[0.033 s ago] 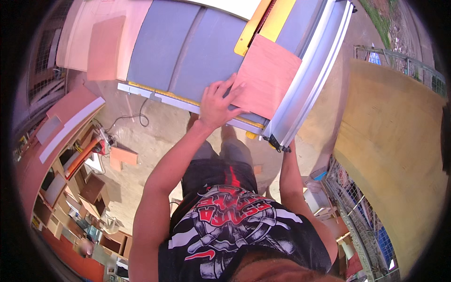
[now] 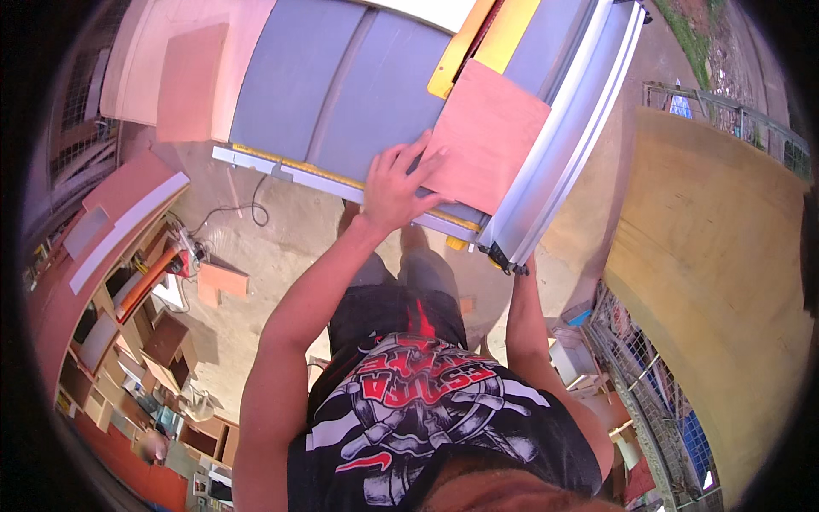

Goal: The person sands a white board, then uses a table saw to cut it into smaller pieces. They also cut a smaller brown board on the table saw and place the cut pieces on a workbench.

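A squarish piece of reddish plywood (image 2: 490, 141) lies flat on the grey top of a table saw (image 2: 358, 94). Its right edge runs along the silver rip fence (image 2: 559, 136), and its far corner reaches the yellow guard strips (image 2: 486, 43). My left hand (image 2: 401, 183) is open, fingers spread, with fingertips on the plywood's left edge and thumb by the near corner. Down at the near end of the fence, by a black fitting (image 2: 502, 258), is my right hand (image 2: 528, 265); its fingers are hidden behind that end.
Pale sheets with a reddish board (image 2: 192, 81) lie left of the saw. A cable (image 2: 256, 212) loops on the floor. Shelving crowded with wood pieces (image 2: 166, 350) stands at lower left. A large yellowish plywood sheet (image 2: 708, 282) leans at right beside wire mesh (image 2: 657, 367).
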Demonstrator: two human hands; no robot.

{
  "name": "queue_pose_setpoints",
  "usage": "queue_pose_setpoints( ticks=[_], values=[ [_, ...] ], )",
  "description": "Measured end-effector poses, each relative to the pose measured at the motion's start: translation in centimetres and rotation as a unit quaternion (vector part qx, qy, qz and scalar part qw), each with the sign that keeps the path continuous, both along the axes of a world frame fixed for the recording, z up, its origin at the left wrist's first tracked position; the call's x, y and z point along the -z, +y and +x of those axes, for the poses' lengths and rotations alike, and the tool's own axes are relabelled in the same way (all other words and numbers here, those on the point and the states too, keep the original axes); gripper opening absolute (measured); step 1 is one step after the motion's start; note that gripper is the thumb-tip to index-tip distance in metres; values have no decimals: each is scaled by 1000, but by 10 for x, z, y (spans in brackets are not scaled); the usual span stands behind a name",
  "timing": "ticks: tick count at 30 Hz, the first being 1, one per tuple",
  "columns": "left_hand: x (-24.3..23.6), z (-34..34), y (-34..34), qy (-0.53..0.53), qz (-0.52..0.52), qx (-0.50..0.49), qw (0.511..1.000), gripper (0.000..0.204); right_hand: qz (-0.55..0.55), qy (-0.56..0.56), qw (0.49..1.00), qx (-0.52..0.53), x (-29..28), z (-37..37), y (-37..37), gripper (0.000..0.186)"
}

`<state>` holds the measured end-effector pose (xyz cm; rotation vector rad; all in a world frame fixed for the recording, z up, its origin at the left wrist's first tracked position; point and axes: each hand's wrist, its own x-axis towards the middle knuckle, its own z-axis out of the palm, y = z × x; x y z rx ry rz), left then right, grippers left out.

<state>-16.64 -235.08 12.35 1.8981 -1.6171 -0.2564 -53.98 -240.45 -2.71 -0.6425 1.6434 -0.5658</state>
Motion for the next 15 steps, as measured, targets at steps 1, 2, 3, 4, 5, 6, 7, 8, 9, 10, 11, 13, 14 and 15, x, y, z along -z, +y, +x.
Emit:
queue_pose_setpoints(
  ticks=[1,2,3,4,5,6,7,8,9,10,11,13,14,15],
  values=[
    [-1,1,1,0,1,1,1000,80,2,10,1000,-4,-1,-6,12,58],
    [-2,2,0,8,7,1,1000,80,21,10,999,-39,0,-15,26,58],
    [-2,1,0,16,15,1,1000,79,45,7,996,-77,0,-25,44,58],
    [-2,1,0,25,23,3,999,79,72,-2,989,-127,2,-34,67,57],
    [-2,2,1,21,26,1,999,78,108,-57,976,-180,0,-42,92,57],
    [-2,1,1,18,29,-1,999,78,137,-114,957,-227,-6,-41,109,58],
    [0,1,1,15,31,1,999,77,158,-169,939,-254,-19,-33,123,58],
    [2,1,2,13,33,-2,999,78,153,-201,933,-255,-46,-4,118,57],
    [3,1,3,14,34,-3,999,79,149,-231,927,-255,-78,30,112,56],
    [3,0,3,16,33,-2,999,80,143,-259,922,-252,-103,61,106,56],
    [2,0,3,19,33,-3,999,80,165,-248,928,-225,-103,70,105,50],
    [0,3,1,20,29,-4,999,79,205,-229,936,-172,-97,88,101,39],
    [0,2,2,20,36,-2,999,78,205,-202,946,-153,-96,95,101,35],
    [0,1,2,20,43,0,999,78,204,-175,954,-133,-96,102,101,31]
  ],
)
